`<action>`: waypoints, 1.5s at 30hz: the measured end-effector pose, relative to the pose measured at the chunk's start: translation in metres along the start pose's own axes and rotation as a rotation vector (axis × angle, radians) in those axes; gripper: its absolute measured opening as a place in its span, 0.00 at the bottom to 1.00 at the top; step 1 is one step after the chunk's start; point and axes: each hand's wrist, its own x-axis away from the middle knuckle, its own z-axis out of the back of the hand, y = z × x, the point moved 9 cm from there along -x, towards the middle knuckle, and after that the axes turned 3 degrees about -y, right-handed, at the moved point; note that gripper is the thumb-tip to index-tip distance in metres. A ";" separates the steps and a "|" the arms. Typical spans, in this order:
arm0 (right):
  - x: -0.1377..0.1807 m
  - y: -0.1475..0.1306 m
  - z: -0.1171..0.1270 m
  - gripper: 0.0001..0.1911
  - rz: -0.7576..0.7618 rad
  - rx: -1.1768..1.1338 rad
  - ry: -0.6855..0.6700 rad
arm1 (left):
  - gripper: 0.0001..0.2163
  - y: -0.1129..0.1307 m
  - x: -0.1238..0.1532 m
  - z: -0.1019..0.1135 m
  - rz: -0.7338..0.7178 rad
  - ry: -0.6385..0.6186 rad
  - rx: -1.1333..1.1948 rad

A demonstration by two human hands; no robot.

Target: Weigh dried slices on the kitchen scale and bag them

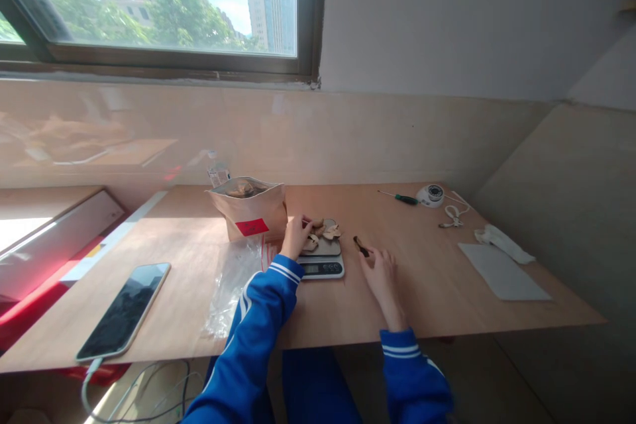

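A small kitchen scale (324, 269) stands on the table before me, several curled tan pieces that look like dried mushroom slices (330, 232) lying on its plate. My left hand (297, 236) reaches over the left side of the plate, its fingertips pinched on one slice. To the right of the scale, my right hand (380, 271) grips a darker dried mushroom slice (361, 246) between thumb and fingers, just above the table. Behind my left hand, an open brown paper bag (256, 212) with a red label holds more dried pieces.
A clear plastic bag (238, 285) lies left of the scale. Further left is a phone (124, 311) with a cable. A bottle (217, 171) stands behind the paper bag. At right are a screwdriver (405, 199), a white dome camera (431, 195), a white sheet (501, 271) and white cloth (504, 243).
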 end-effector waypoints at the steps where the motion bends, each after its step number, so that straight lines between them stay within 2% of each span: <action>1: 0.009 0.007 -0.001 0.16 -0.015 0.031 -0.026 | 0.03 -0.001 0.000 -0.002 -0.006 -0.008 -0.012; 3: 0.021 0.015 -0.004 0.15 -0.044 0.075 -0.075 | 0.04 0.004 0.005 -0.003 -0.026 -0.019 -0.032; 6: 0.021 0.005 -0.007 0.19 -0.037 0.072 -0.107 | 0.08 0.029 0.026 0.011 -0.123 -0.020 -0.050; 8: 0.010 -0.015 -0.009 0.22 0.035 -0.005 -0.117 | 0.10 0.057 0.053 0.033 -0.263 0.028 -0.070; 10: -0.002 -0.038 -0.014 0.24 0.136 -0.103 -0.143 | 0.11 0.072 0.084 0.060 -0.297 0.087 -0.083; 13: -0.015 -0.065 -0.023 0.23 0.232 -0.189 -0.196 | 0.11 0.060 0.128 0.103 -0.175 0.250 -0.124; 15: -0.017 -0.074 -0.028 0.21 0.242 -0.212 -0.209 | 0.12 0.037 0.149 0.116 -0.076 0.256 -0.190; 17: -0.015 -0.079 -0.030 0.20 0.239 -0.231 -0.209 | 0.13 0.010 0.161 0.114 -0.012 0.148 -0.237; 19: -0.011 -0.084 -0.030 0.20 0.246 -0.252 -0.204 | 0.12 -0.014 0.167 0.100 -0.002 -0.033 -0.253; 22: -0.002 -0.088 -0.017 0.20 0.277 -0.323 -0.166 | 0.12 -0.034 0.171 0.085 -0.015 -0.190 -0.230; 25: 0.015 -0.085 0.005 0.19 0.231 -0.442 -0.078 | 0.12 -0.041 0.168 0.082 -0.011 -0.217 -0.210; 27: 0.035 -0.083 0.014 0.17 0.151 -0.536 -0.069 | 0.09 -0.043 0.165 0.081 -0.003 -0.230 -0.221; 29: 0.061 -0.092 0.013 0.15 0.109 -0.636 -0.142 | 0.05 -0.041 0.162 0.081 -0.002 -0.241 -0.249; 31: 0.089 -0.112 0.006 0.14 0.123 -0.704 -0.272 | 0.05 -0.034 0.160 0.084 -0.015 -0.235 -0.264; 33: 0.114 -0.131 -0.002 0.14 0.115 -0.747 -0.392 | 0.07 -0.021 0.160 0.091 -0.044 -0.199 -0.219; 35: 0.130 -0.144 -0.010 0.16 0.064 -0.805 -0.494 | 0.09 -0.007 0.160 0.103 -0.066 -0.111 -0.130; 40: 0.151 -0.165 -0.026 0.20 -0.042 -1.083 -0.791 | 0.12 0.005 0.158 0.143 0.041 0.293 -0.025; 42: 0.148 -0.163 -0.026 0.20 -0.078 -1.129 -0.791 | 0.13 0.006 0.154 0.146 0.053 0.361 -0.001; 45: 0.132 -0.155 -0.020 0.19 -0.126 -1.126 -0.679 | 0.14 0.012 0.148 0.138 -0.019 0.381 -0.021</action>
